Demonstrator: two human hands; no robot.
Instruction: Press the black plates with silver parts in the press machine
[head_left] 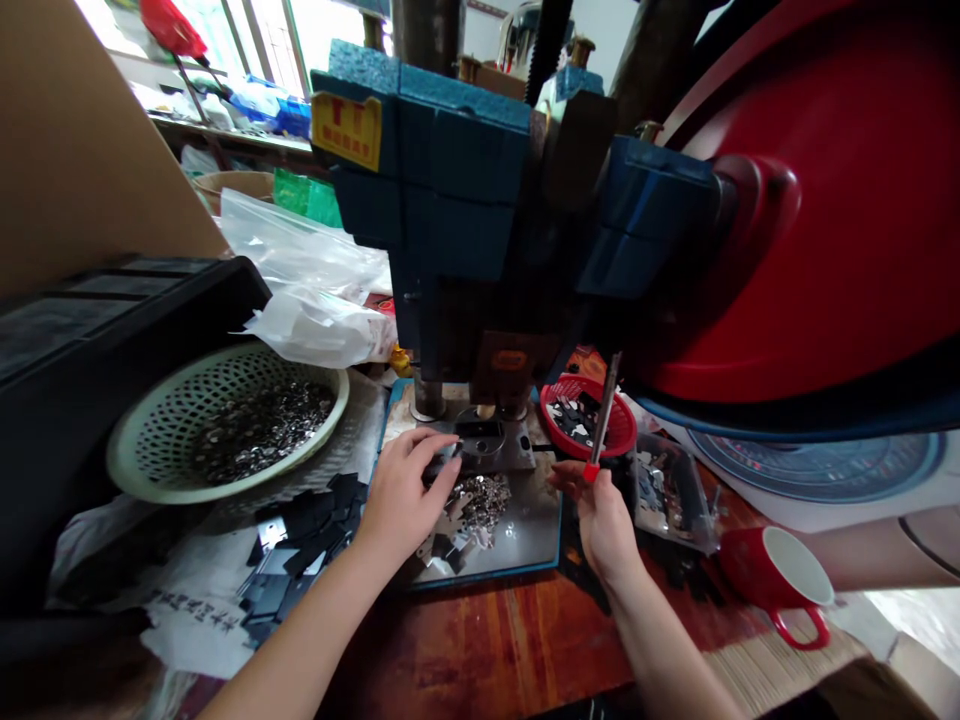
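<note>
My left hand (409,490) is at the front of the press die (491,445), thumb and forefinger pinched around a small metal piece (456,452) that is hard to make out. My right hand (596,505) is to the right of the steel base plate (536,525). It grips a slim metal rod with a red end (604,415), which points upward. Between the hands, a heap of small shiny metal parts (484,503) lies on the plate, with a few dark flat pieces (452,550) at its near side.
The blue press (450,200) towers ahead, its large red wheel (817,220) at right. A pale green basket (225,425) of small parts and dark flat plates (315,525) lie left. A red basket (622,425), clear plastic box (697,500) and red mug (776,575) stand right.
</note>
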